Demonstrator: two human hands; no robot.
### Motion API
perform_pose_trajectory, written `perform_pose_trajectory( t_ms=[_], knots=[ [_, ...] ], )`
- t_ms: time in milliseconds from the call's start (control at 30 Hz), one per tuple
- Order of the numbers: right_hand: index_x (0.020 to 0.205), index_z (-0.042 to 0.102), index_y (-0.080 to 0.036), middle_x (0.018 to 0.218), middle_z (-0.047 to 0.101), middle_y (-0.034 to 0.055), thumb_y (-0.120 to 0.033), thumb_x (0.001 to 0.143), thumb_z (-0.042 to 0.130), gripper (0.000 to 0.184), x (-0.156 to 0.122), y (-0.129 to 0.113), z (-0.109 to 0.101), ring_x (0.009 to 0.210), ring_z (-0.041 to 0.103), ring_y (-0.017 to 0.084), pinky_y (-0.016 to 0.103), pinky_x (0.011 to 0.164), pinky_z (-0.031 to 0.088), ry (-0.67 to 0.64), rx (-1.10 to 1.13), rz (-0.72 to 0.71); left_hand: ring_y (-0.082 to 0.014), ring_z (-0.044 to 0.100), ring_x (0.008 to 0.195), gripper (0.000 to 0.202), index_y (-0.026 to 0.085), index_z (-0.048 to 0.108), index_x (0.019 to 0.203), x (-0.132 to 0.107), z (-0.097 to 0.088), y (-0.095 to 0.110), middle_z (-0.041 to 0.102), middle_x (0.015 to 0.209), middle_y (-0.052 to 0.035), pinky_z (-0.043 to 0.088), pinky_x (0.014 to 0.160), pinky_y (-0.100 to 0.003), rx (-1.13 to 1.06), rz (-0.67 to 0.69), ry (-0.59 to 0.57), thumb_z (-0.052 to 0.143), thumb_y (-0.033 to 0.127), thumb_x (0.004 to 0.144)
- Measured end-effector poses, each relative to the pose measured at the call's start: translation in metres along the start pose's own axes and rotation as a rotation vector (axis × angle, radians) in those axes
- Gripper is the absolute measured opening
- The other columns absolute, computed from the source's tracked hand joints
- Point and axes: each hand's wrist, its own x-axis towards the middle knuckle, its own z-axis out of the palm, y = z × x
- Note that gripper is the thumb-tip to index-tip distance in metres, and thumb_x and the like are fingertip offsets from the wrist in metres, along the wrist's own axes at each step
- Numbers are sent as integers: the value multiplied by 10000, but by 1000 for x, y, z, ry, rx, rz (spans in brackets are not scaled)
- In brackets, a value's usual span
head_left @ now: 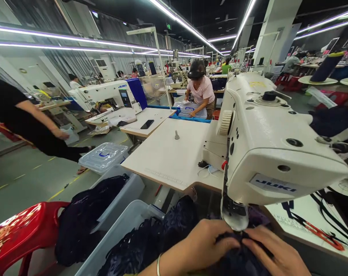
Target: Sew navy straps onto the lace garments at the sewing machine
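Observation:
Dark navy fabric [239, 260] is pinched between both hands, just below the needle end of a white JUKI sewing machine [288, 172]. My left hand [202, 245], with a bangle at the wrist, grips the cloth from the left, thumb on top. From the right, my right hand [274, 251] presses its fingers on the same cloth. A rounded metal guard [235, 216] sits right above the fingertips and hides the needle area. More navy fabric [151, 237] is heaped in a plastic bin [113, 226] left of my left hand.
A white worktable [162, 153] extends ahead. Orange-handled thread snips [324, 234] lie at right. A red stool [27, 226] and a lidded clear box [105, 156] stand at left. One person [201, 90] handles a box ahead; another [27, 111] walks at left.

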Motion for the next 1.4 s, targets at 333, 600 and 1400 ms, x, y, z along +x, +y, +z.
perform_pose_trajectory(
  t_ms=[333, 600, 1400],
  knots=[
    [835, 553, -222, 530, 420, -74, -517, 838, 567, 296, 25, 7, 26, 481, 446, 121, 204, 474, 417, 232, 132, 226, -125, 510, 1186, 332, 263, 510, 1315, 10, -10, 3, 639, 1213, 4, 326, 1014, -295, 567, 316, 165, 453, 178, 999],
    [989, 569, -205, 853, 657, 37, -485, 858, 559, 310, 43, 6, 8, 909, 624, 220, 297, 823, 495, 233, 363, 218, -180, 484, 1209, 347, 273, 499, 1336, 10, -7, 12, 607, 1269, -16, 315, 958, -362, 747, 253, 75, 451, 239, 993],
    [1129, 662, -164, 1101, 713, 145, -454, 896, 382, 466, 65, 26, -4, 1010, 652, 338, 361, 738, 507, 160, -209, 78, -220, 456, 1203, 341, 257, 535, 1303, 19, 7, 22, 536, 1322, 5, 260, 993, -382, 1012, 103, 235, 443, 234, 976]
  ],
)
